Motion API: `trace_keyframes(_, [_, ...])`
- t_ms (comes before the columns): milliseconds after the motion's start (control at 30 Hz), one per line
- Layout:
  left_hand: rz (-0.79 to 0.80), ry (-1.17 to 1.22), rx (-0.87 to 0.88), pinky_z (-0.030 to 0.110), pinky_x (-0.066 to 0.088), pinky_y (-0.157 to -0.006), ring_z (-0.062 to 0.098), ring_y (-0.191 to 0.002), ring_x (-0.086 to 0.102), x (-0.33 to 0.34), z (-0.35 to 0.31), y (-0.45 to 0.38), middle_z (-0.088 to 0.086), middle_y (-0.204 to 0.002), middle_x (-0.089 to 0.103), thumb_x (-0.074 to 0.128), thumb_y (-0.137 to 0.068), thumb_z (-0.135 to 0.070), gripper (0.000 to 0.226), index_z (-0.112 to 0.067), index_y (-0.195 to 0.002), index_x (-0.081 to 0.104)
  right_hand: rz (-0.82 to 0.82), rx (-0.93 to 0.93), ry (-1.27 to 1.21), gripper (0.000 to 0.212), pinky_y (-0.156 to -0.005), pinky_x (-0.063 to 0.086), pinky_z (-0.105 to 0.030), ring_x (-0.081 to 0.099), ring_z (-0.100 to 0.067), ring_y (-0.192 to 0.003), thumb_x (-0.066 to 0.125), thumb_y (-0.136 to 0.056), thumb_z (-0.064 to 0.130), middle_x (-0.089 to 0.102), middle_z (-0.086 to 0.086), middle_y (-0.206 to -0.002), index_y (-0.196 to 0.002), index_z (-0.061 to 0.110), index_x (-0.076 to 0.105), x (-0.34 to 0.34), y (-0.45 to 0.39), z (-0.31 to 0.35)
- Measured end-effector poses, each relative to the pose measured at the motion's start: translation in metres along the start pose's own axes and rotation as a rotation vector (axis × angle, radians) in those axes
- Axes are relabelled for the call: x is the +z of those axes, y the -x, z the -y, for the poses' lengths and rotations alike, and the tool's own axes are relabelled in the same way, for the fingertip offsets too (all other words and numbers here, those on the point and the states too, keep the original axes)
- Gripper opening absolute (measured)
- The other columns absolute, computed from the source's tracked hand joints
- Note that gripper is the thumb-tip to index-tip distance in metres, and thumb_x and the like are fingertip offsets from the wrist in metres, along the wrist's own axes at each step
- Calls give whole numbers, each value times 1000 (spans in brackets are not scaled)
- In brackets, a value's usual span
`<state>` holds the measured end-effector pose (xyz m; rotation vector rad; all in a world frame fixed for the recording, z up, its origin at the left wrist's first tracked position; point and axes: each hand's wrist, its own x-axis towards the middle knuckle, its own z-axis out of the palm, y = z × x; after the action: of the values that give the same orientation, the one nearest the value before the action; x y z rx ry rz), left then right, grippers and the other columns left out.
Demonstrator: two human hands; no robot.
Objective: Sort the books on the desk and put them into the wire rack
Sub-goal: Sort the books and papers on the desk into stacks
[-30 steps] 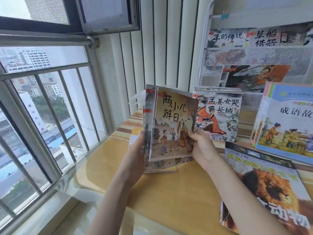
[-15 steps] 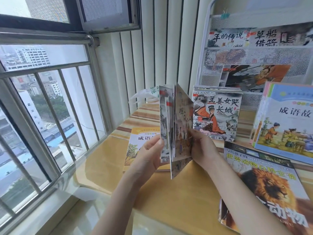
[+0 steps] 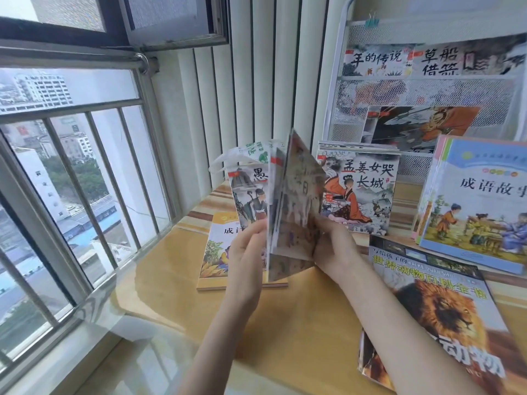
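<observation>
I pinch the upright bundle of thin books [image 3: 288, 206] between my left hand [image 3: 246, 260] and right hand [image 3: 335, 246], the wire rack [image 3: 339, 89] behind, nearer my right.

Paper books, mesh metal, glossy wood

The thin picture books [image 3: 288, 201] are paper with printed covers; the lion book [image 3: 445, 315] has a glossy cover that catches light. The wire rack [image 3: 427, 89] is white-painted metal mesh with a smooth tube frame. The desk [image 3: 285, 323] is yellow wood under a shiny, reflective finish. The window bars [image 3: 94, 166] look like dull brushed metal.
</observation>
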<state>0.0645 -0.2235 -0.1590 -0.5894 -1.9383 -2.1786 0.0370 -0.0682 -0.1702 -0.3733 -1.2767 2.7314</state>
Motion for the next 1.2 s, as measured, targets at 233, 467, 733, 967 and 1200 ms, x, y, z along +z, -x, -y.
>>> trace_keyframes(233, [12, 32, -125, 44, 51, -64, 27, -72, 63, -16, -4, -12, 23, -77, 67, 65, -86, -37, 42, 5, -80, 65, -39, -108, 64, 18, -83, 50, -37, 59, -21, -102, 44, -95, 5, 65, -8, -108, -102, 15, 57, 2, -2, -5])
trace_keyframes(467, [-155, -5, -198, 45, 51, -57, 24, -60, 54, -27, -2, -19, 15, -64, 63, 67, -72, -55, 54, -2, -65, 70, -129, -151, 144, 14, -100, 42, -47, 55, -26, -114, 53, -93, 5, 64, -10, -114, -85, 15, 58, -1, -3, -2])
trace_keyframes(733, [-75, 76, -197, 29, 56, -53, 19, -63, 69, -32, 3, -19, 8, -75, 74, 47, -94, -34, 34, -17, -79, 71, -224, -246, 262, 13, -105, 38, -47, 55, -23, -113, 60, -90, 14, 65, -6, -112, -103, 10, 61, -1, -2, -3])
trace_keyframes(967, [-119, -98, -7, 62, 51, -75, 40, -85, 64, -39, 4, -16, 25, -90, 66, 38, -94, -45, 44, -7, -83, 58, -95, -350, 486, 12, -96, 39, -35, 55, -17, -103, 52, -95, 13, 60, 3, -101, -92, 24, 53, 6, 5, -3])
trace_keyframes(1200, [-191, -157, 36, 43, 51, -65, 14, -69, 59, -40, 7, -20, -1, -70, 65, 39, -100, -27, 36, -3, -81, 57, -118, -362, 415, 18, -84, 38, -26, 55, -9, -92, 51, -93, 2, 62, 5, -91, -94, 20, 54, 4, 7, -2])
